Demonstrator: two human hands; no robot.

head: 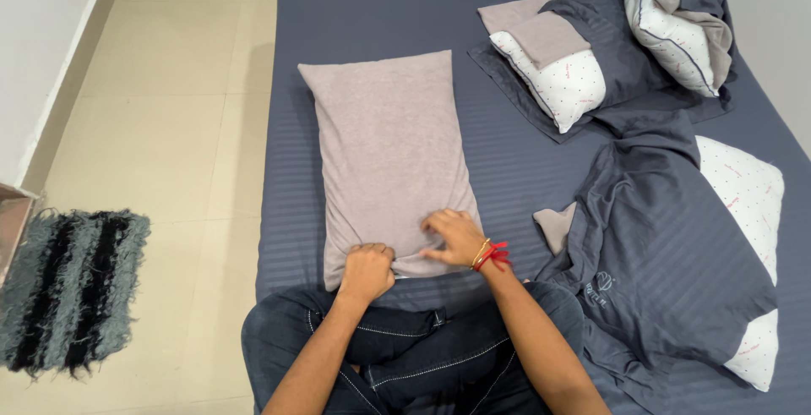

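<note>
With the pillow (pixel 389 161) lying lengthwise on the bed (pixel 507 178) before the knees, the left hand (pixel 367 270) fisted on its near edge should hold the cover taut while the right hand (pixel 456 237), fingers loosely spread, presses folds flat evenly.

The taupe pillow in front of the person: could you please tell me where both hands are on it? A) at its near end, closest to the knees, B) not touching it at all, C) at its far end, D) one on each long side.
A: the left hand grips and the right hand presses the near edge of the taupe pillow, just above the knees.
</note>
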